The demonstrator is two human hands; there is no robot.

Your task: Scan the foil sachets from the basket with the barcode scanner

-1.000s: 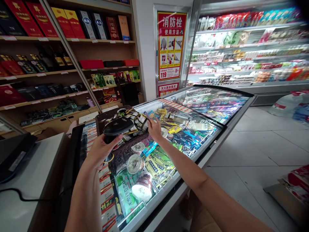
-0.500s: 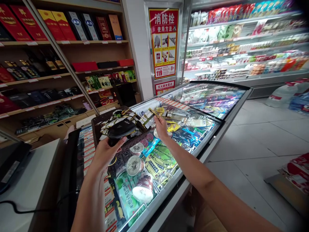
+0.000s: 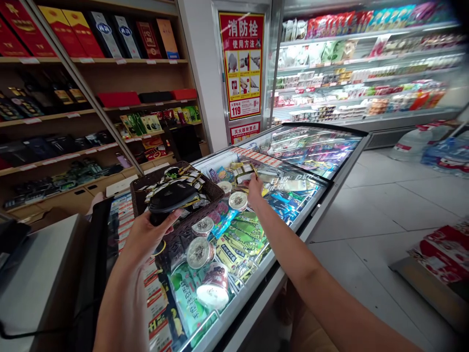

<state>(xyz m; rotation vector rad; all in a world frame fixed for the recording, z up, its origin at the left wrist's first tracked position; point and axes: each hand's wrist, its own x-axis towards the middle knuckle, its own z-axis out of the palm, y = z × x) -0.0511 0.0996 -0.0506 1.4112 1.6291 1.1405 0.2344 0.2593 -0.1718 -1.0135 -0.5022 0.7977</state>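
Beyond hands (image 3: pixel 255 189) and packet (image 3: pixel 245 172), poster (image 3: pixel 242 66): "消防栓", "119".

Across the middle, a freezer (image 3: pixel 348 166); on it, toward the left, a basket (image 3: pixel 200 210) with packets (image 3: pixel 196 180) inside. Right of the basket, over the freezer, one packet (image 3: pixel 245 172) in the right hand (image 3: pixel 255 188). In the freezer, nearer and right of the basket, tubs (image 3: pixel 200 252) among bags (image 3: pixel 242 230). Left, a table (image 3: pixel 44 274). Behind, left to right: shelves (image 3: pixel 120 80), poster (image 3: pixel 242 63), chiller (image 3: pixel 384 139). On the floor at right, bottles (image 3: pixel 412 142); nearer, a box (image 3: pixel 443 249).
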